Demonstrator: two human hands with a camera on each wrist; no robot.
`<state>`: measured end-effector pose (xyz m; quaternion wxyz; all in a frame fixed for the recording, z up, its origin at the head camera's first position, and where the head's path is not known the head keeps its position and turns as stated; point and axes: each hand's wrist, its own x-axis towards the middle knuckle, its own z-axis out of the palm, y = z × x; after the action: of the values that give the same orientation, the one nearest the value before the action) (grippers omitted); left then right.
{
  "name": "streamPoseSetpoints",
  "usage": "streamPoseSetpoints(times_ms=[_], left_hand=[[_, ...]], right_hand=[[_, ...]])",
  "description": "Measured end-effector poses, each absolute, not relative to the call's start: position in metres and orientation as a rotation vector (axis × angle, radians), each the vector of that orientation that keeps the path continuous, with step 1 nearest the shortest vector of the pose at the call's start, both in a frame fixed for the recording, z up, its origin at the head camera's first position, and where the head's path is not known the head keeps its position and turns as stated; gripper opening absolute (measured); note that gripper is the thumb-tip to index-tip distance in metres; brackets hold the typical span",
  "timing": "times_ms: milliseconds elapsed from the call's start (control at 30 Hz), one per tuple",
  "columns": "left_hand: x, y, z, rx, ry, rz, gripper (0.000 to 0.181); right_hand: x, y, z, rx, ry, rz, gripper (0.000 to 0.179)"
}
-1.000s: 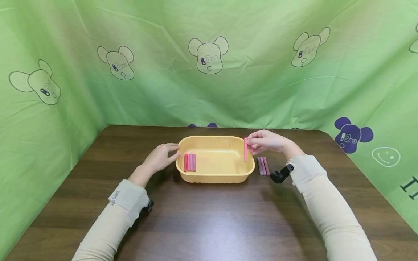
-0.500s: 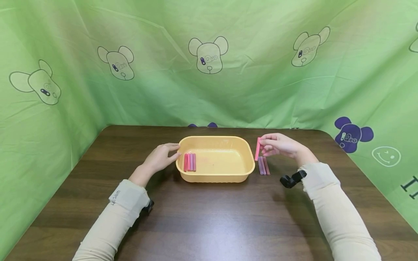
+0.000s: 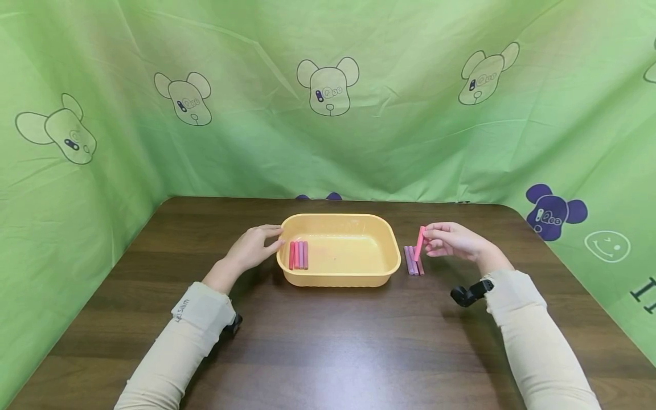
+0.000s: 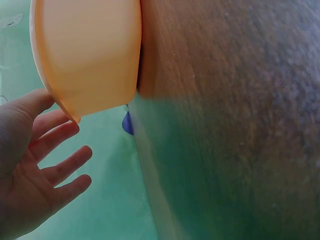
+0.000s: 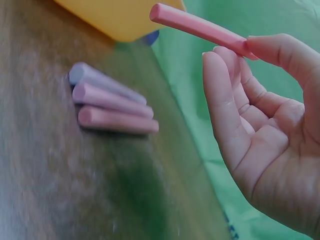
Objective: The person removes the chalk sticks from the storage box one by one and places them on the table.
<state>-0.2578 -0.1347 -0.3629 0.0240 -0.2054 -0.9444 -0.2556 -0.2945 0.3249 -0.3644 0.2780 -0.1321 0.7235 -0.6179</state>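
Between the thumb and fingertips of my right hand (image 3: 453,240) is a pink chalk stick (image 5: 200,27), held by one end and tilted. In the head view it hangs over three purplish and dusky pink chalk sticks (image 5: 115,102) that lie side by side on the table, to the right of the yellow plastic tub (image 3: 359,280). Inside the tub, at its left end, several red, pink and purple chalk sticks (image 3: 298,255) lie in a row. My left hand (image 3: 250,248) touches the tub's left rim with its fingers spread and fairly straight.
The brown wooden table (image 3: 318,341) carries the tub near its far edge. Behind and beside it hangs a green cloth (image 3: 246,154) printed with mouse faces. A black wrist camera (image 3: 470,293) sticks out from the right cuff.
My right hand has carried the pink chalk stick from over the tub's right rim rightward and lower, over the sticks on the table. The left hand and tub have stayed put.
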Motion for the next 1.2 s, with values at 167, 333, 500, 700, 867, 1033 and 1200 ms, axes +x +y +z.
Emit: streamPoseSetpoints(times_ms=[167,333,500,700,867,1033,1200], left_hand=[[-0.258,-0.135,-0.364,-0.639,-2.917,-0.789,0.043],[-0.259,-0.136,-0.365,-0.64,-2.912,-0.784,0.043],[-0.258,-0.135,-0.366,-0.642,-2.912,-0.78,0.043],[-0.258,-0.135,-0.365,-0.639,-2.918,-0.784,0.043],[-0.257,-0.135,-0.363,-0.635,-2.922,-0.796,0.043],[-0.256,-0.135,-0.362,-0.631,-2.923,-0.796,0.043],[-0.257,-0.135,-0.364,-0.633,-2.917,-0.793,0.043]], right_hand=[[-0.294,0.335,-0.372,-0.316,1.956,-1.646,0.022],[-0.294,0.343,-0.378,-0.242,1.984,-1.595,0.02],[-0.295,0.348,-0.382,-0.184,2.015,-1.526,0.016],[-0.298,0.35,-0.385,-0.138,2.061,-1.431,0.012],[-0.3,0.347,-0.385,-0.105,2.077,-1.401,0.012],[-0.301,0.342,-0.384,-0.088,2.103,-1.357,0.013],[-0.302,0.336,-0.384,-0.078,2.126,-1.323,0.021]])
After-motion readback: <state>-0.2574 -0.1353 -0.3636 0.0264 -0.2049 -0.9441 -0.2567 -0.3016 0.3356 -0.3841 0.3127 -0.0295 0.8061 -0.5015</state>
